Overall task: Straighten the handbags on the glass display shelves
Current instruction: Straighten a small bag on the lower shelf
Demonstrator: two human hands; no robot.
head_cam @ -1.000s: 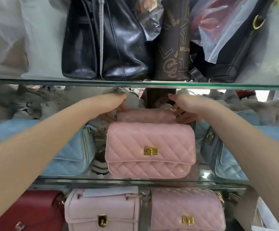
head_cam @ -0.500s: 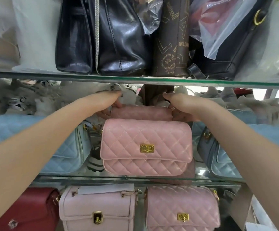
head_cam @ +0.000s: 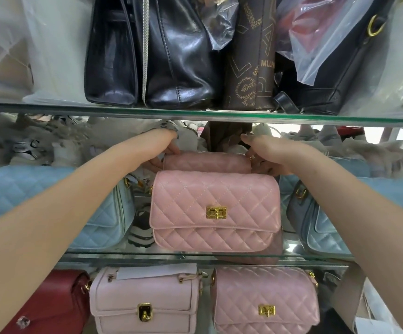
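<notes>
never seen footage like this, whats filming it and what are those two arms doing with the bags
There is no machine here. A person wears one camera on the head, so you look forward and down along their own bare arms. They face glass display shelves. The left hand and the right hand each grip one end of the rear pink quilted handbag on the middle shelf. Just in front of it stands the front pink quilted flap handbag with a gold clasp. Light blue quilted handbags sit on either side, and glossy black leather bags stand on the shelf above.
</notes>
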